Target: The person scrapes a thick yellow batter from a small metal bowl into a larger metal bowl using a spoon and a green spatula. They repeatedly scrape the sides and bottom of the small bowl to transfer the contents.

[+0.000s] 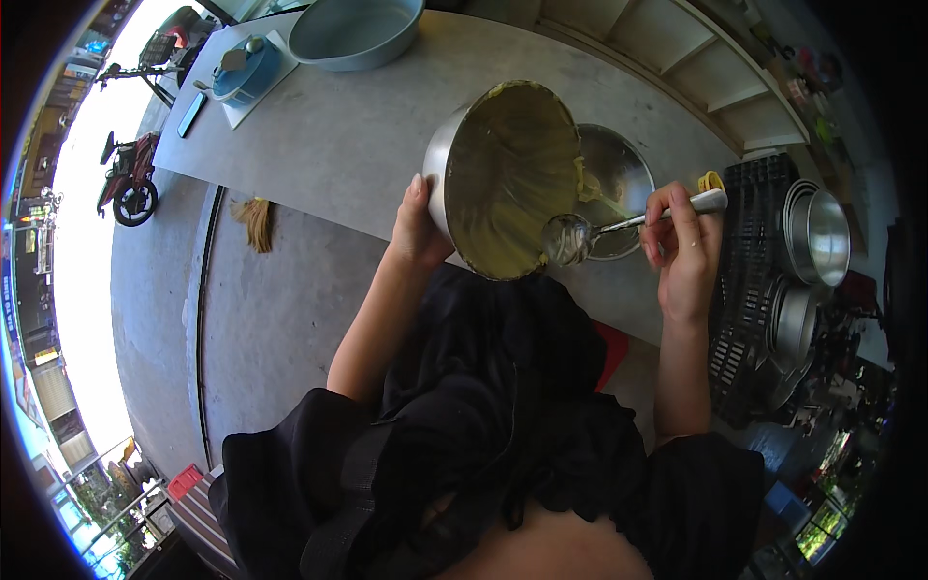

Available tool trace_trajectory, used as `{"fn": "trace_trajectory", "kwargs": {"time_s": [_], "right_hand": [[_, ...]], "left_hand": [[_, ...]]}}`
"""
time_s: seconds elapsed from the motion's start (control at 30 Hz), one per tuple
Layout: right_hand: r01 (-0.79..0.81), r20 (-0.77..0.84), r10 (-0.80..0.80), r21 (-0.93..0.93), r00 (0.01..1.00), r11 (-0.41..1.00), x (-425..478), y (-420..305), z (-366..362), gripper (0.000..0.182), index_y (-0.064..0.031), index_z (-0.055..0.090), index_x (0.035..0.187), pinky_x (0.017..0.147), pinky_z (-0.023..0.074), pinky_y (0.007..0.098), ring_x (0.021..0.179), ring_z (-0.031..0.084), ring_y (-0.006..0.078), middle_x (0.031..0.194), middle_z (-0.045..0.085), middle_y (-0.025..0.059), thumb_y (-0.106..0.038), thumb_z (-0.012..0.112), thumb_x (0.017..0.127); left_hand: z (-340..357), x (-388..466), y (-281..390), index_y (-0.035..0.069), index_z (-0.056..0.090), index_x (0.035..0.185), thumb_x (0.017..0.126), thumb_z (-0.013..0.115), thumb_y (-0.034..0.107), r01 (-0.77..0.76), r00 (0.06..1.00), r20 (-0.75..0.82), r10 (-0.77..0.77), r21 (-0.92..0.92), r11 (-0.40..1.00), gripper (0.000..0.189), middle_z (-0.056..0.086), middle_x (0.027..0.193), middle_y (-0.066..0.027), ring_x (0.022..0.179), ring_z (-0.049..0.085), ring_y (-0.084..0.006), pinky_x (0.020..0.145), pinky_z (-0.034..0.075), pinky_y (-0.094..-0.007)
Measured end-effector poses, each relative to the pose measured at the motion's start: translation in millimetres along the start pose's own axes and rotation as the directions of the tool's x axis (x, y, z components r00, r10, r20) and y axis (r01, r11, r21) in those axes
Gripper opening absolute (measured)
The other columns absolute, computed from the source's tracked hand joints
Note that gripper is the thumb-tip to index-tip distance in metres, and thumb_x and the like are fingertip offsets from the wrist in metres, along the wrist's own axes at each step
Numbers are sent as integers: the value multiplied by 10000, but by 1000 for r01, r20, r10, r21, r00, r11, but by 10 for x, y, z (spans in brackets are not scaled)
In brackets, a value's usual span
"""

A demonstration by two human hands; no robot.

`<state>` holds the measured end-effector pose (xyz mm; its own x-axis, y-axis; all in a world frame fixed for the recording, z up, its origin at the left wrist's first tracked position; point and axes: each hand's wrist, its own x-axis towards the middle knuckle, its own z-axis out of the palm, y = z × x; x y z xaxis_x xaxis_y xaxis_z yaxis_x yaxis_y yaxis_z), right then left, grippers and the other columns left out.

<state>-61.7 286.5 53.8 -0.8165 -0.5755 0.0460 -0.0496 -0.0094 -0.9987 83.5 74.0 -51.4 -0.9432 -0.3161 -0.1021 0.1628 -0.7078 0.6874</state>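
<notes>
My left hand [422, 225] grips the side of a metal bowl [518, 174], tilted so that its inside faces me. A thin yellowish paste coats its inside and clings to its rim. In my right hand [680, 239] is the handle of a metal spoon [569, 239], whose bowl end is beside the lower right rim of the tilted bowl. A second metal bowl [634, 170] sits on the table behind and to the right, partly hidden by the first. Yellowish paste hangs from the tilted bowl's rim over this second bowl.
The grey table [326, 130] bears a large grey-blue basin [355, 36], a blue lidded container [250, 72] on a white board, and a phone [191, 114]. Right of the table, stacked metal bowls [826, 235] rest by a black plastic crate [754, 210]. A broom head [255, 223] shows at the left.
</notes>
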Motion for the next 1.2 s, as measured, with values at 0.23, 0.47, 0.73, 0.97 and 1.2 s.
{"fn": "trace_trajectory", "kwargs": {"time_s": [0.23, 0.47, 0.73, 0.97, 1.2], "right_hand": [[-165, 62, 163, 35, 985, 986, 159, 74, 59, 381, -53, 539, 713, 357, 229, 187, 397, 380, 29, 493, 443, -24, -313, 449, 976], [-44, 42, 43, 24, 998, 999, 171, -20, 153, 371, -42, 542, 722, 340, 262, 187, 388, 443, 47, 499, 496, 4, -302, 462, 974], [-152, 148, 141, 63, 979, 986, 114, 54, 69, 363, -28, 538, 726, 336, 284, 192, 384, 478, 69, 505, 520, 26, -280, 461, 976], [153, 17, -152, -108, 988, 982, 37, 44, 163, 360, -25, 519, 717, 378, 319, 188, 411, 446, 51, 518, 492, 18, -251, 443, 986], [-57, 112, 47, 80, 993, 995, -8, 75, 133, 357, -23, 518, 719, 396, 326, 190, 428, 448, 46, 517, 482, 6, -253, 452, 985]], "left_hand": [[63, -28, -8, 57, 281, 1433, 785, 463, 734, 19, 998, -62, -19, 10, 1000, 955, 320, 1449, -179, 1310, 358, -347, 1054, 347, -501], [-148, -3, -81, 27, 392, 1353, 771, 596, 623, -16, 999, 49, 23, -139, 990, 859, 468, 1323, -169, 1215, 470, -327, 1008, 410, -473], [77, 2, -1, 85, 304, 1430, 777, 486, 724, 11, 995, -101, -20, -93, 996, 931, 341, 1445, -154, 1297, 376, -342, 1060, 330, -515], [12, 21, -17, 93, 303, 1433, 781, 472, 727, -11, 999, -33, 9, -47, 999, 925, 333, 1450, -149, 1303, 365, -340, 1059, 330, -522], [9, 27, -3, 88, 288, 1438, 803, 434, 725, -28, 999, 40, 29, -21, 999, 911, 318, 1458, -153, 1310, 354, -344, 1063, 327, -514]]}}
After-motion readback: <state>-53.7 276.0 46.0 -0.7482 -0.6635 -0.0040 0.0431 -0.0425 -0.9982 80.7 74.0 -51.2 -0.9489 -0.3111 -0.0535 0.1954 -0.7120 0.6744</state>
